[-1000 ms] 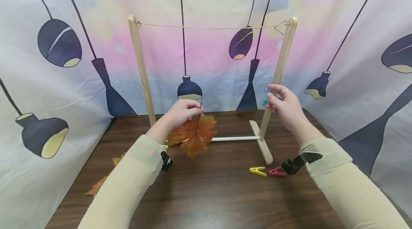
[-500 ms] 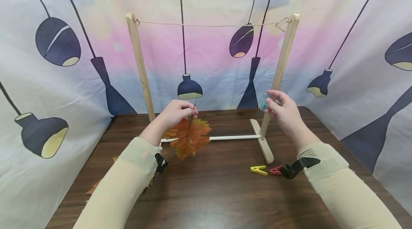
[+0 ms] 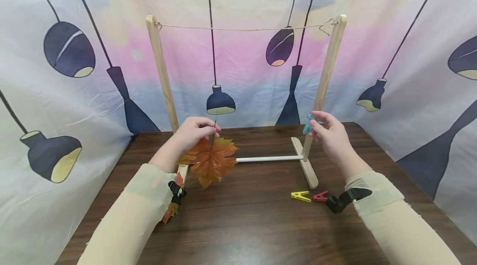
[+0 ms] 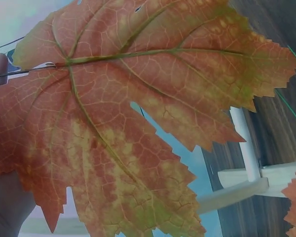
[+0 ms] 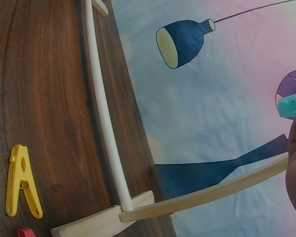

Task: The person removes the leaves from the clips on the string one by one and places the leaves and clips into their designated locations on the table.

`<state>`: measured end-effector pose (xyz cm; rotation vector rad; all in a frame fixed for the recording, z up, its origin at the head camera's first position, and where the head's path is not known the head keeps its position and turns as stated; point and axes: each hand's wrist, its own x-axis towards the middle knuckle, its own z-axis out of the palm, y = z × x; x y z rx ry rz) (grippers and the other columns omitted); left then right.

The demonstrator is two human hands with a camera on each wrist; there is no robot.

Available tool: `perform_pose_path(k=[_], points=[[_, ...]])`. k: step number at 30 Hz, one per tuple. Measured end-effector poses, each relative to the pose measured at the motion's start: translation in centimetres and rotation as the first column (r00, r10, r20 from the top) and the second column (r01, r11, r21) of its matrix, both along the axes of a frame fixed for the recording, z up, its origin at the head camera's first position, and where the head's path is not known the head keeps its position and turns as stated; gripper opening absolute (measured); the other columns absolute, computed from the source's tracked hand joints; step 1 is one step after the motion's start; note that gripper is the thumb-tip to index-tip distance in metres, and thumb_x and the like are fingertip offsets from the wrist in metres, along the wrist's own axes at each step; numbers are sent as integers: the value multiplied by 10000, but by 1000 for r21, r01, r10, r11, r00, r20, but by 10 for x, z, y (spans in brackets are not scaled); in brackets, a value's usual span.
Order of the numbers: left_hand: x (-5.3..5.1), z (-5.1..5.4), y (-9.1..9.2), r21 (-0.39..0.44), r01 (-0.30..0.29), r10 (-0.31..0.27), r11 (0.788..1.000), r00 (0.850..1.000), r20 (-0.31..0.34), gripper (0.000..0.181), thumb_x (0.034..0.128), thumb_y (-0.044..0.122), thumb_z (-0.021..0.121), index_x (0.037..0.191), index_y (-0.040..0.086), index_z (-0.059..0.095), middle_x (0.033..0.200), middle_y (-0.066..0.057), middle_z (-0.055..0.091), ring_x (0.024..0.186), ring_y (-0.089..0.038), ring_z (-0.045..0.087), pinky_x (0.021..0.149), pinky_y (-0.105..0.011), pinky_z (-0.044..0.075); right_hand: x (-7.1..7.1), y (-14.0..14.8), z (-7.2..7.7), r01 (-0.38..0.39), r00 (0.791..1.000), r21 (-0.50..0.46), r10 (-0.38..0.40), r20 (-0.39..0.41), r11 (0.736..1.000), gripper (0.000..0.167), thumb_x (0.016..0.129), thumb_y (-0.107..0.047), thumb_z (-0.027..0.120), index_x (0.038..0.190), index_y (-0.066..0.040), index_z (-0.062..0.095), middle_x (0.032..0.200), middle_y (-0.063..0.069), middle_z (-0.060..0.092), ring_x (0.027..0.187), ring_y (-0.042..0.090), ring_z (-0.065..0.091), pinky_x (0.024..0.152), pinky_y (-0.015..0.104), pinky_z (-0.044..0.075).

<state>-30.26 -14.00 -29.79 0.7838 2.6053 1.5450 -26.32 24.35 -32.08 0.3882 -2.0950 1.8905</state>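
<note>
My left hand point(image 3: 194, 133) pinches the thin stem of an orange artificial maple leaf point(image 3: 213, 160), which hangs below the fingers. The same leaf point(image 4: 123, 113) fills most of the left wrist view and covers much of that hand. In front of the rack's right post, my right hand point(image 3: 333, 134) pinches a light-blue clothespin point(image 3: 307, 125) between thumb and fingers. Only one end of this clothespin point(image 5: 288, 106) shows in the right wrist view. Both hands are raised over the table, well below the string point(image 3: 242, 30).
A wooden rack with a right post point(image 3: 328, 68), a left post point(image 3: 162, 74) and a white bottom bar point(image 3: 266, 159) stands at the back. Yellow point(image 3: 300, 196) and red point(image 3: 321, 196) clothespins lie on the table point(image 3: 242, 223). More leaves point(image 3: 171, 213) lie partly behind the left forearm.
My left hand has shifted left with the leaf, showing more of the bottom bar. My right hand has come down slightly with the clothespin.
</note>
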Motion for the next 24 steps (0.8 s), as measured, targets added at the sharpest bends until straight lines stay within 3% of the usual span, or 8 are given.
perform_pose_path(k=[12, 20, 24], points=[[3, -2, -18, -20, -42, 42, 999, 999, 3, 198, 943, 150, 560, 1082, 41, 648, 922, -92, 689, 710, -242, 556, 642, -314, 474, 2, -2, -4, -24, 1000, -46, 25, 12, 999, 253, 947, -178, 567, 1192, -132, 519, 889, 33, 531, 694, 66, 578, 589, 175, 439], [6, 0, -29, -60, -40, 39, 997, 999, -17, 190, 947, 137, 548, 1057, 30, 659, 916, -84, 694, 712, -226, 569, 665, -323, 495, 3, -2, -10, -23, 999, -67, 25, 28, 997, 380, 950, -173, 562, 1269, 7, 459, 923, 15, 515, 694, 63, 565, 593, 191, 436], [10, 4, -37, -56, -59, 58, 997, 998, -26, 181, 944, 123, 549, 1046, 27, 662, 894, -77, 694, 662, -207, 547, 634, -316, 482, 2, -1, -12, -34, 999, -92, 36, 26, 995, 304, 947, -172, 568, 1220, -53, 507, 933, 6, 526, 695, 64, 561, 597, 186, 440]])
